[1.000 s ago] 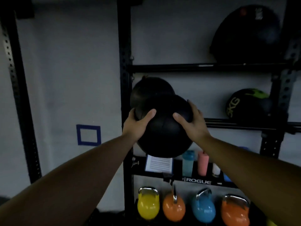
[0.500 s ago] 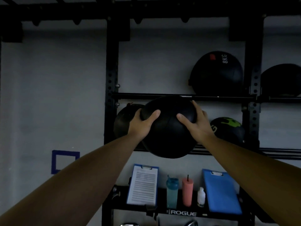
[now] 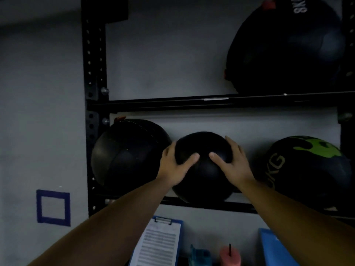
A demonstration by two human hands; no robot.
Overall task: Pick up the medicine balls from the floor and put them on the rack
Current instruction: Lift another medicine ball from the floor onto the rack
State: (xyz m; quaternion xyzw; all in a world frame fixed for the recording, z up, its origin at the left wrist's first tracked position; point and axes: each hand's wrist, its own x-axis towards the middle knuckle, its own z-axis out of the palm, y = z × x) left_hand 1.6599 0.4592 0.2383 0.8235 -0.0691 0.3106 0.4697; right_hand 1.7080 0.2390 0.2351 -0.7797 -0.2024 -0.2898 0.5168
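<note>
View: head camera, looking at a dark rack (image 3: 95, 54) against a grey wall.
Held ball: a black medicine ball (image 3: 203, 181) on the middle shelf level, between two other balls, its underside at the lower rail. Whether its weight rests there cannot be told.
Left hand (image 3: 173, 166): clamped on the ball's left side, thumb across the front.
Right hand (image 3: 233, 166): clamped on the ball's right side, thumb on the front, fingers over the top.
Neighbours: a larger black ball (image 3: 126, 154) just to the left, a black and green ball (image 3: 307, 169) to the right.
Upper shelf: a big black ball (image 3: 284, 48) at the right.
Below: a clipboard with paper (image 3: 159, 244), a teal bottle (image 3: 199, 255), a pink cup (image 3: 229, 257), a blue clipboard (image 3: 272, 248).
Wall: a blue tape square (image 3: 53, 207) left of the rack.
</note>
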